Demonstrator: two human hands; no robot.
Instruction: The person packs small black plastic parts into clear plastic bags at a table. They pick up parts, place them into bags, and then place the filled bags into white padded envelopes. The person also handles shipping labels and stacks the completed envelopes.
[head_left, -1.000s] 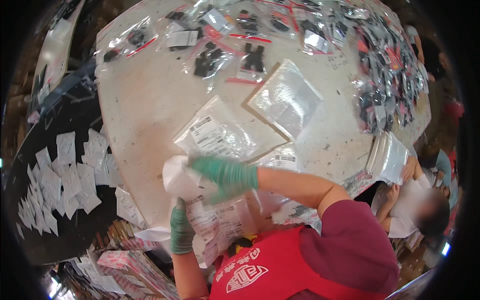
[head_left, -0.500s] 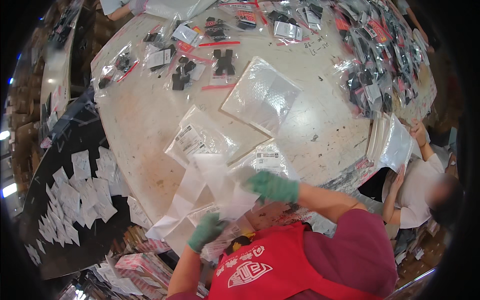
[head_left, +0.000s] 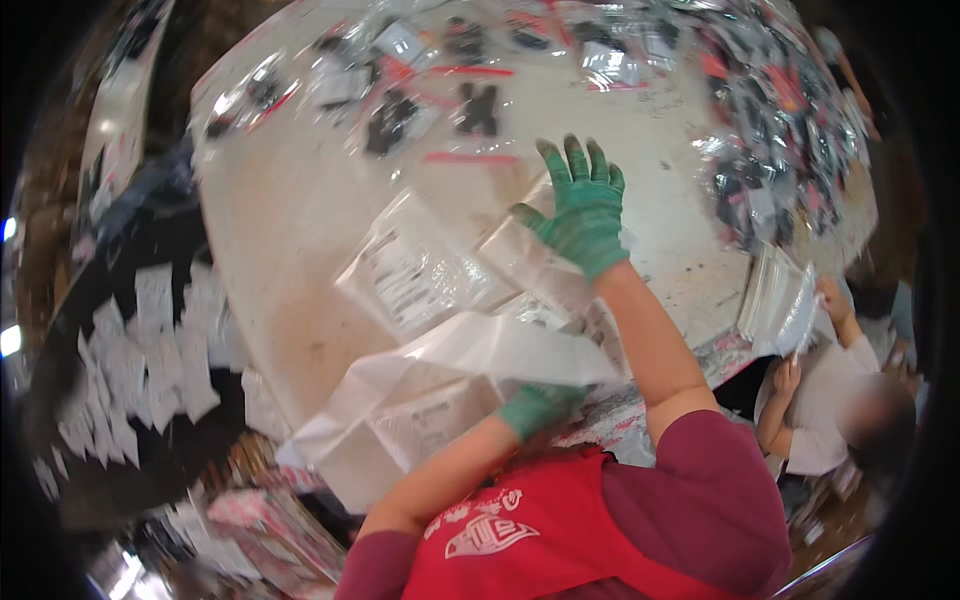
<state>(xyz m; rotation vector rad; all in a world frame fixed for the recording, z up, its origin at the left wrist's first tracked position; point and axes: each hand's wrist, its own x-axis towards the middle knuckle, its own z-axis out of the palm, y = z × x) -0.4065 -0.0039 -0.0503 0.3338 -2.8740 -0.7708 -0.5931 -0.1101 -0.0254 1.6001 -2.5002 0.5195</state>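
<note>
Bagged black parts [head_left: 478, 108] lie beyond my empty, splayed right hand [head_left: 584, 210]; creased white paper [head_left: 450, 350] bows beside my left hand [head_left: 543, 406], whose grip I can't tell.

This appears to be a packing workshop: the worktable [head_left: 285, 225] bears labelled pouches [head_left: 408, 268] and heaped transparent bags [head_left: 775, 150].

Passable across the desk [head_left: 275, 235] left of the labelled pouch [head_left: 402, 268] and between right hand [head_left: 583, 222] and heaped bags [head_left: 780, 150]; obstructed at near edge by loose white sheeting [head_left: 455, 348].
</note>
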